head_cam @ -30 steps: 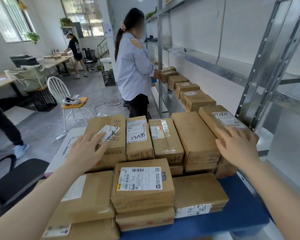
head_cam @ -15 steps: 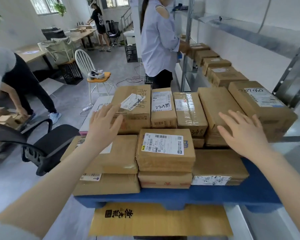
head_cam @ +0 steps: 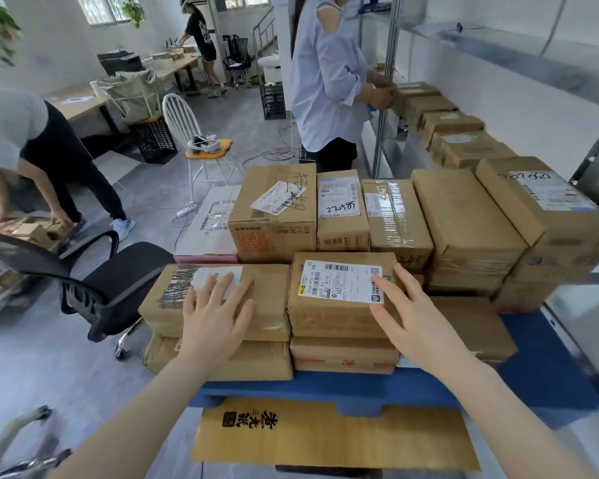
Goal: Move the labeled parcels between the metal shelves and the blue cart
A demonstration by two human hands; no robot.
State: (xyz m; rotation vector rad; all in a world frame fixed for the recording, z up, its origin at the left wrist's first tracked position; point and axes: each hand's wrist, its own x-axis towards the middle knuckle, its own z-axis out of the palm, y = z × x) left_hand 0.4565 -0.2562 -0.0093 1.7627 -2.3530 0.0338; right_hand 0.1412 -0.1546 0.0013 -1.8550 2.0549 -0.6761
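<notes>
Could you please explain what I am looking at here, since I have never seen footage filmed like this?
There is no machine: the picture comes from one wide-angle camera worn on a person's head, looking forward and down, so the two bare arms reaching in from below are that person's own.

In front of them stands a blue cart stacked with brown cardboard parcels. The left hand lies flat, fingers spread, on the front left parcel. The right hand rests open on the right edge of the front middle parcel, touching its white shipping label. Neither hand grips anything.

To the right are metal shelves holding a row of more parcels. Another person in a pale shirt works at the shelves.
</notes>
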